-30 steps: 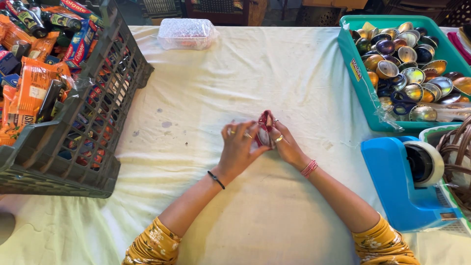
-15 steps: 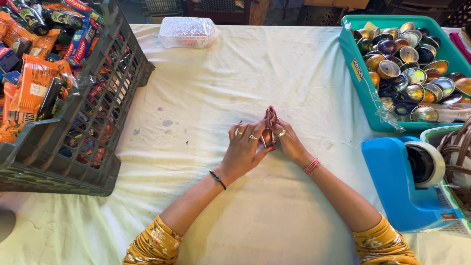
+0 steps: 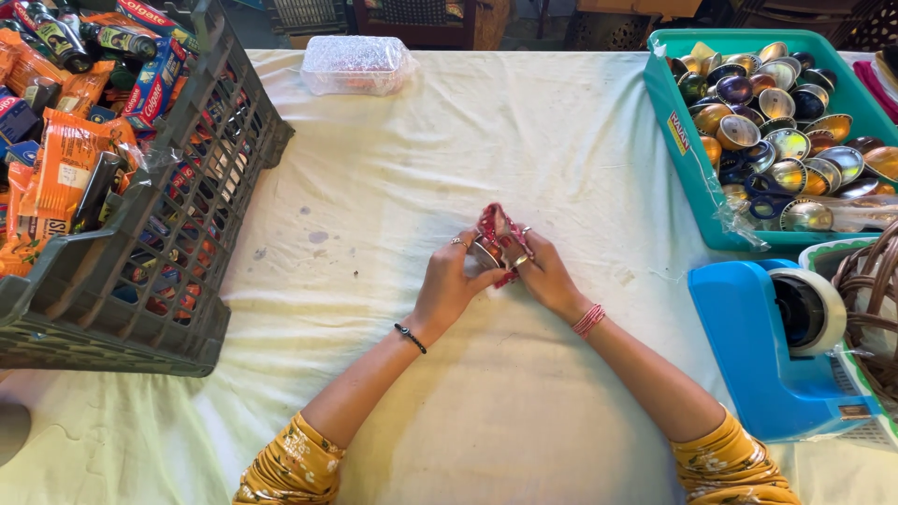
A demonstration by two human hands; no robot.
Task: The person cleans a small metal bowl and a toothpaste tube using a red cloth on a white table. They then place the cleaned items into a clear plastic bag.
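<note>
Both hands meet over the middle of the white cloth-covered table (image 3: pixel 524 122). My left hand (image 3: pixel 451 281) and my right hand (image 3: pixel 543 271) together pinch a small red patterned pouch (image 3: pixel 496 229), held upright between the fingertips. A small shiny round metal piece (image 3: pixel 486 254) shows at my left fingers, against the pouch. A ring sits on a finger of each hand. My left wrist wears a dark bead bracelet and my right wrist a red thread band.
A dark plastic crate (image 3: pixel 178 234) full of orange packets and tubes stands at the left. A teal bin (image 3: pixel 687 159) of shiny metal cups stands at the right. A blue tape dispenser (image 3: pixel 758 346) and a wicker basket (image 3: pixel 875 299) sit near right. A bubble-wrapped bundle (image 3: pixel 358 64) lies at the back.
The hands have stayed in place at the table's middle. The fingers have shifted on the red pouch, which now stands a little more upright and spread between them.
</note>
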